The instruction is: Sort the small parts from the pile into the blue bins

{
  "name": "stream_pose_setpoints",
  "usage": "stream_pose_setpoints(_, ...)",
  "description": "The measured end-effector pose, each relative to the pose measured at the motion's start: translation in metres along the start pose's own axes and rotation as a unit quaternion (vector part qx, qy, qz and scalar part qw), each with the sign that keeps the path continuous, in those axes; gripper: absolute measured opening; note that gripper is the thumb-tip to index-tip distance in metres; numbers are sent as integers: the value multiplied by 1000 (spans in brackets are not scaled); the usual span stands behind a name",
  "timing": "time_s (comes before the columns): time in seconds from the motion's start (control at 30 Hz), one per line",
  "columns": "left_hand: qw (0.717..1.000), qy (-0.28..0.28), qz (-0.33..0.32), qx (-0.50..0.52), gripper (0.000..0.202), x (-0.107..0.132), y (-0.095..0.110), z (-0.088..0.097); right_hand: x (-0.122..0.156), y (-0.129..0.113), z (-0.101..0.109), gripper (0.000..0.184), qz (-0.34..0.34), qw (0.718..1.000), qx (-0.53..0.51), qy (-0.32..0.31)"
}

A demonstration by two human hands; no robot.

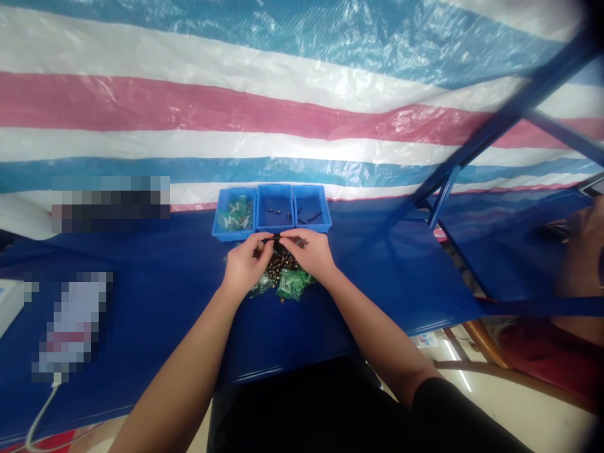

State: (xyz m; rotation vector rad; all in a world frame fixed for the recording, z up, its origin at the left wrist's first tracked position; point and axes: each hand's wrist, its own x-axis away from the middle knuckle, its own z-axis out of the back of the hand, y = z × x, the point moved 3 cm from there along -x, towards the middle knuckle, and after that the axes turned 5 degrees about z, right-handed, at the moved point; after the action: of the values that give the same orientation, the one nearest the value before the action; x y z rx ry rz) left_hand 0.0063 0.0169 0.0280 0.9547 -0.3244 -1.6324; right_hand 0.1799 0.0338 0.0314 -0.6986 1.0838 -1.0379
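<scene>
My left hand [246, 261] and my right hand [311, 251] meet in front of the blue bins, fingertips almost touching. Between them both pinch a thin dark rod-like piece [274, 238], mostly covered by the fingers. Under the hands lies a pile of small brass-and-dark metal parts [282, 261]. A green-tinted plastic packet [291, 284] rests at the pile's near side, and a clear packet [262, 286] lies to its left. One loose brass part [282, 301] sits closest to me.
Behind the hands stand a left bin [219, 217] with packets and pale pieces, a middle bin [275, 222] and a right bin [325, 217] with a few dark parts. Blue metal bars [472, 151] rise at right; beyond them is another person's arm [582, 251]. A white cable [35, 415] trails left.
</scene>
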Motion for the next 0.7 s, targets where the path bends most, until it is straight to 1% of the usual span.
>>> stream_pose_setpoints(0.07,1000,-1,1,-1,26,0,0,0,0,0,0,17,-1,1000,11,-2)
stream_pose_setpoints(0.2,1000,-1,-7,-1,27,0,1,0,-1,-3,2,18,21,999,36,-11)
stream_pose_setpoints(0.3,1000,0,-5,-4,28,0,1,1,-5,-3,11,19,25,999,42,7)
stream_pose_setpoints(0.33,1000,0,-4,-5,28,0,1,1,-6,-2,16,19,18,999,41,25)
stream_pose_setpoints(0.43,1000,-5,-4,-4,26,0,0,0,-12,4,35,20,-18,994,34,103)
stream_pose_setpoints(0.5,1000,-14,-6,-2,25,0,-1,0,-16,10,46,22,-39,989,28,137)
stream_pose_setpoints(0.57,1000,-23,-8,0,25,0,-2,-1,-18,17,53,25,-70,986,12,152)
stream_pose_setpoints(0.63,1000,-29,-8,2,25,0,-2,-1,-20,22,56,28,-95,984,-7,149)
stream_pose_setpoints(0.7,1000,-30,-8,4,24,0,-3,-1,-20,24,56,30,-100,984,-25,143)
